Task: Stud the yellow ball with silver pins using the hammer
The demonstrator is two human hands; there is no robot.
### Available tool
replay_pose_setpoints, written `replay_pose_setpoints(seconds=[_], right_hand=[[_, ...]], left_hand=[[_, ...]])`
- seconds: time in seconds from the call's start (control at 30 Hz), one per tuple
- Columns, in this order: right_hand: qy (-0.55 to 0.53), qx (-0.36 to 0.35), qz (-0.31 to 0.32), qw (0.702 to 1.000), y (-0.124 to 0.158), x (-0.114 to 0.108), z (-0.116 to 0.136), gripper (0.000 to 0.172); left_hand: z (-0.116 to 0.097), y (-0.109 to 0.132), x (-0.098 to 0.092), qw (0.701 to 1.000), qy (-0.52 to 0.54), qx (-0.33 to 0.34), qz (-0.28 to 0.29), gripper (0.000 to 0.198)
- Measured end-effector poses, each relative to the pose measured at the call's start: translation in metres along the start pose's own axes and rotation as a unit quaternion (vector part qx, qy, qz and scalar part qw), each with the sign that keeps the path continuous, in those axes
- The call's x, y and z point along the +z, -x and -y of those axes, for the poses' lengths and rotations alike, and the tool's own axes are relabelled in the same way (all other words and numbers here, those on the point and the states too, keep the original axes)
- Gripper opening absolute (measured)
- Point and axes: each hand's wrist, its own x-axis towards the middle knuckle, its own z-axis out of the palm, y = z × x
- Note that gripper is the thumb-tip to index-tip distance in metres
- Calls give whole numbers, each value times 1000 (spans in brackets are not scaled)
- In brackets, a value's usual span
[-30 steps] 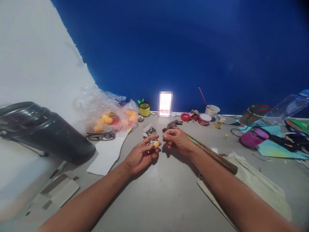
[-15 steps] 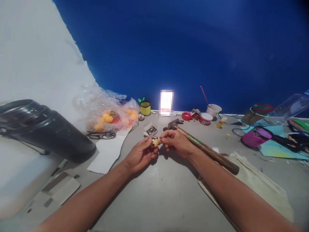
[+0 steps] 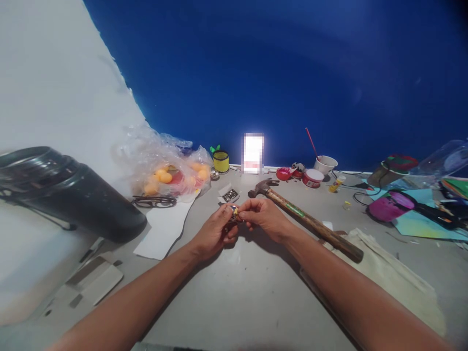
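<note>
My left hand (image 3: pixel 215 230) is closed around a small yellow ball (image 3: pixel 234 213) partly covered with shiny metallic bits. The fingertips of my right hand (image 3: pixel 266 217) are pinched together against the ball's right side. Whatever sits between them is hidden or too small to name. Just beyond the hands lies an open small box (image 3: pixel 229 196) of shiny metal pieces. A claw hammer (image 3: pixel 307 219) with a wooden handle rests diagonally beyond and to the right of my right hand.
At left stand a large black cylinder (image 3: pixel 87 195) and a plastic bag (image 3: pixel 171 170) with orange balls; glasses (image 3: pixel 154 201) lie on white paper (image 3: pixel 168 229). Right are a cloth bag (image 3: pixel 387 282), red paint pots (image 3: pixel 312 178), a white cup (image 3: pixel 325 165) and a magenta container (image 3: pixel 390 205).
My right fingertips have moved left, from just beside the ball to touching it. The ball has turned, so more of its shiny side faces me.
</note>
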Motion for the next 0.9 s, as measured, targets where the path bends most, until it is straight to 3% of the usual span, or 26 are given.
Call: replay_pose_setpoints(seconds=[0.2, 0.4, 0.9], right_hand=[[15, 10, 5, 1000, 0, 0, -1, 31], [8, 16, 5, 1000, 1, 0, -3, 29], [34, 16, 5, 999, 0, 1, -4, 25]], left_hand=[[0, 0, -1, 1000, 0, -20, -14, 44], [4, 4, 2, 994, -83, 22, -65, 46], [3, 8, 9, 990, -110, 35, -76, 46]])
